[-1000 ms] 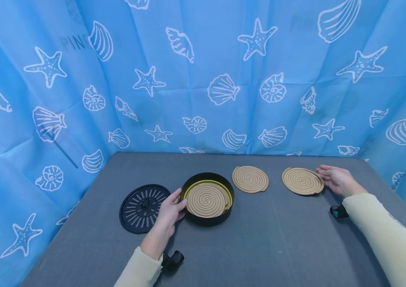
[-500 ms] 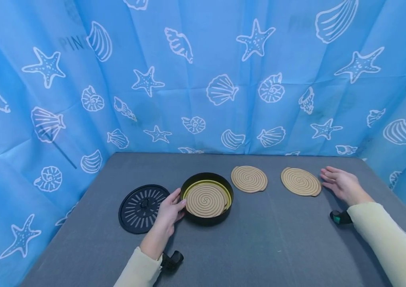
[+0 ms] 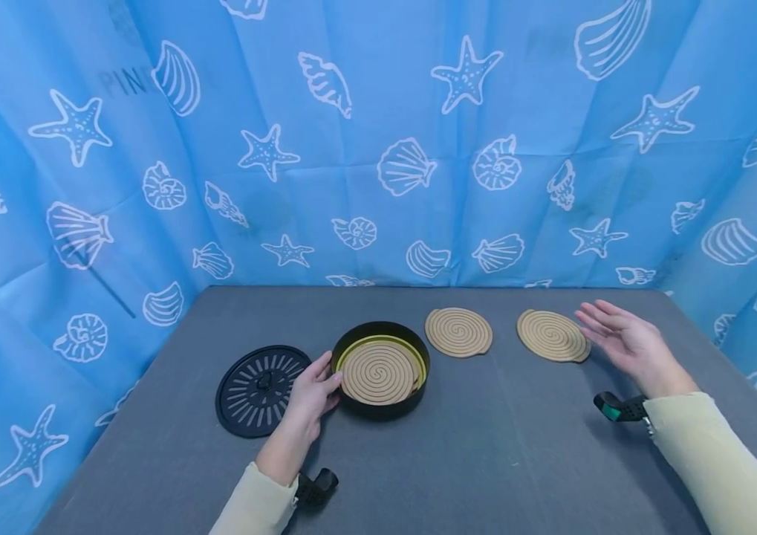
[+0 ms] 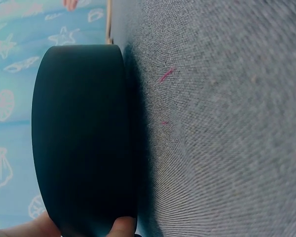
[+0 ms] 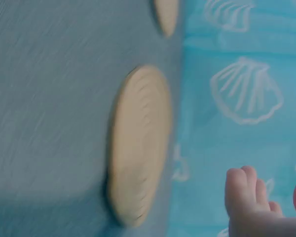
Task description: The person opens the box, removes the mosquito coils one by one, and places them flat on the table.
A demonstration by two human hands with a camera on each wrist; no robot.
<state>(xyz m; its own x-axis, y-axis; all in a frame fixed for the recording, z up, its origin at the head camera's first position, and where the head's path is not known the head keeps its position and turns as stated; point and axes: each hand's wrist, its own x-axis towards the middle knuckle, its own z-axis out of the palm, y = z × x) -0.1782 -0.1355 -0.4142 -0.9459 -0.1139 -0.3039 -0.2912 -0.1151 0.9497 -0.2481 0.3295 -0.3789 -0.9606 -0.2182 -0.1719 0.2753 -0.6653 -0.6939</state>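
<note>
My left hand (image 3: 307, 401) holds the left side of a round black dish (image 3: 385, 412), thumb at its rim. In the left wrist view the dish's dark wall (image 4: 84, 133) stands large, with fingertips at its lower end. Inside the dish lie a yellow-green ring (image 3: 423, 357) and a tan disc with a spiral groove (image 3: 378, 371), like a coaster. My right hand (image 3: 635, 349) hovers with loose, extended fingers beside the rightmost tan spiral disc (image 3: 552, 336), holding nothing. That disc (image 5: 140, 148) lies flat on the table in the right wrist view.
Another tan spiral disc (image 3: 460, 332) lies between the dish and the rightmost one. To the left of the dish is a flat black slotted lid (image 3: 263, 401) with a small knob. A blue shell-print curtain (image 3: 378, 148) hangs behind the grey table (image 3: 458, 461).
One second ago my right fingers were at the edge of the rightmost disc, slightly raised; they have since let go, and that hand has lifted away. My left hand stays on the dish.
</note>
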